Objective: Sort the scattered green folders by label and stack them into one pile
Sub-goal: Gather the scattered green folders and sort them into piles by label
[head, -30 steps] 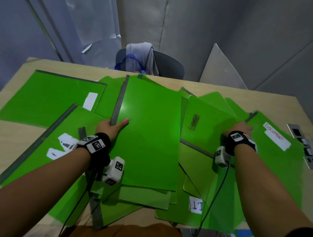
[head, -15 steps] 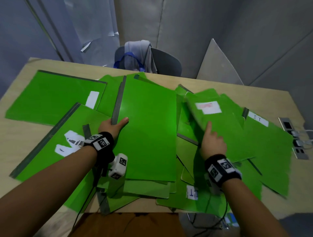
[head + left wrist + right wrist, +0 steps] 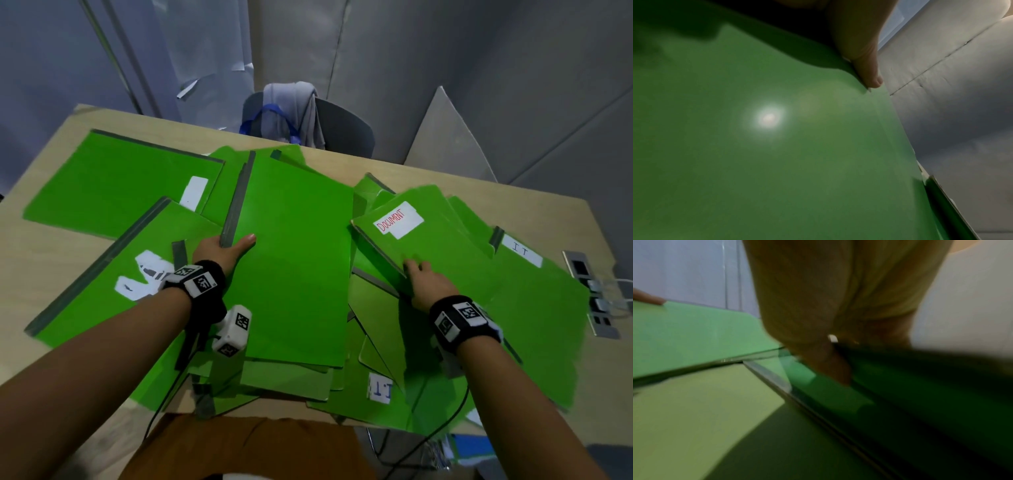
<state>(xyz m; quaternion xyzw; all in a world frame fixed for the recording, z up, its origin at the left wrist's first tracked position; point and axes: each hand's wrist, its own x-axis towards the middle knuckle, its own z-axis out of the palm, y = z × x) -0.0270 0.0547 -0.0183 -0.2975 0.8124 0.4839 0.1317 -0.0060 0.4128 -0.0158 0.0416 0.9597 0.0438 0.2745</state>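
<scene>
Several green folders lie overlapping across the wooden table (image 3: 404, 171). My left hand (image 3: 222, 251) grips the grey spine edge of the large unlabelled centre folder (image 3: 294, 260), thumb on top; the left wrist view shows the thumb (image 3: 865, 65) on that folder's cover (image 3: 777, 146). My right hand (image 3: 423, 277) holds the near-left edge of the folder labelled DOCUMENT (image 3: 435, 246), which is tilted above the pile right of centre. To its right lies a folder labelled IT (image 3: 534, 301). Another IT label (image 3: 380, 389) shows at the near edge.
A folder with torn white labels (image 3: 113, 274) and one with a blank label (image 3: 120, 181) lie at the left. A socket panel (image 3: 596, 294) sits at the table's right edge. A chair draped with grey cloth (image 3: 294, 116) stands behind the table.
My right hand lifted the DOCUMENT folder from the far right and carried it left towards the middle, uncovering the IT folder. My left hand has stayed on the centre folder's spine.
</scene>
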